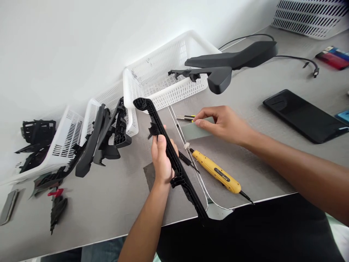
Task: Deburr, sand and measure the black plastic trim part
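Note:
My left hand (pixel 161 158) is wrapped around a long black plastic trim piece (pixel 174 160), held at a slant with its ribbed, clipped side facing me. Its lower end reaches past the table's front edge. Between thumb and fingers, my right hand (pixel 218 123) pinches a thin grey-green sheet (pixel 195 131), which may be sandpaper, just right of the trim piece. Below that hand lies a yellow pen-shaped power tool (pixel 216 171) with a black cord end. A utility knife (pixel 185 117) is partly covered by the sheet and right hand. A thin black tool (pixel 188 160) lies behind the trim piece.
White perforated baskets (pixel 166 96) line the wall, with more black trim parts (pixel 91 145) leaning on them and dark grey parts (pixel 231 60) across the rear one. On the right are a black phone (pixel 305 114) and a cable (pixel 302 59). A white cord (pixel 201 189) runs mid-table.

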A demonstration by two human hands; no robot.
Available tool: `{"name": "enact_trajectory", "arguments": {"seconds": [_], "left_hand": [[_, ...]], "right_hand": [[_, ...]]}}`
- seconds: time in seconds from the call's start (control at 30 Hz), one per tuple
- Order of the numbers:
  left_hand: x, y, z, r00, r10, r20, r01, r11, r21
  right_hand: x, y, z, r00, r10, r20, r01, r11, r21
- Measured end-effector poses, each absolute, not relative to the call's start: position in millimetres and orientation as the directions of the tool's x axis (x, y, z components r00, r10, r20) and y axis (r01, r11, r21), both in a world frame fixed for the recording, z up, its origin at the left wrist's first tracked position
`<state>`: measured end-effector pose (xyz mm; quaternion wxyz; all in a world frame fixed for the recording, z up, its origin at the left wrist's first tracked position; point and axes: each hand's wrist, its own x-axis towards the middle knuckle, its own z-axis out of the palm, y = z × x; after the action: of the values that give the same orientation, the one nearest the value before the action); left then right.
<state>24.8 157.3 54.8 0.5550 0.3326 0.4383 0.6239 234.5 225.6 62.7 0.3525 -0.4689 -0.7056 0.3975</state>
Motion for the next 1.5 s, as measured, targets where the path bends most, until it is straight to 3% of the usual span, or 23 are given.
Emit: {"name": "enact_trajectory", "arguments": {"seconds": [0.2,0.33,0.5,0.63,0.87,0.97,1.03,1.1,1.23,1.33,1.5], "left_hand": [[26.6,155.9,53.8,-0.208,0.976,-0.059,-0.307,-0.008,0.952],[24.6,154.6,57.7,-0.137,0.987,-0.080,-0.340,0.029,0.940],[22.0,153.2,60.6,0.089,0.990,-0.105,-0.417,0.133,0.899],[24.6,153.5,58.8,0.184,0.974,-0.131,-0.437,0.201,0.877],[20.3,162.3,56.1,0.041,0.927,-0.373,-0.507,0.341,0.791],[14.2,166.1,56.8,-0.003,0.916,-0.401,-0.563,0.330,0.758],[11.0,167.3,57.1,0.008,0.932,-0.362,-0.580,0.299,0.758],[8.8,167.6,56.8,0.035,0.950,-0.311,-0.581,0.272,0.767],[7.5,167.4,54.7,0.102,0.965,-0.242,-0.582,0.255,0.772],[9.0,166.6,53.6,0.122,0.964,-0.235,-0.563,0.262,0.784],[16.8,162.8,52.2,0.081,0.980,-0.184,-0.474,0.200,0.858]], "right_hand": [[231.6,229.6,50.9,-0.358,0.906,0.227,0.535,0.398,-0.745],[237.6,239.0,37.4,-0.319,0.894,0.316,0.632,0.449,-0.632],[243.1,244.9,23.7,-0.330,0.916,0.227,0.754,0.400,-0.520],[243.0,245.0,20.7,-0.342,0.917,0.204,0.767,0.398,-0.503],[239.1,242.5,22.3,-0.326,0.914,0.241,0.768,0.405,-0.497],[233.1,233.3,40.0,-0.351,0.899,0.261,0.765,0.436,-0.474],[227.2,221.6,57.6,-0.431,0.879,0.204,0.741,0.474,-0.475],[221.7,206.8,74.0,-0.549,0.836,0.011,0.728,0.485,-0.485],[217.6,181.0,88.3,-0.672,0.691,-0.266,0.735,0.579,-0.352],[218.5,171.9,86.7,-0.675,0.662,-0.327,0.738,0.589,-0.329],[217.4,173.0,87.0,-0.673,0.652,-0.348,0.735,0.542,-0.407]]}}
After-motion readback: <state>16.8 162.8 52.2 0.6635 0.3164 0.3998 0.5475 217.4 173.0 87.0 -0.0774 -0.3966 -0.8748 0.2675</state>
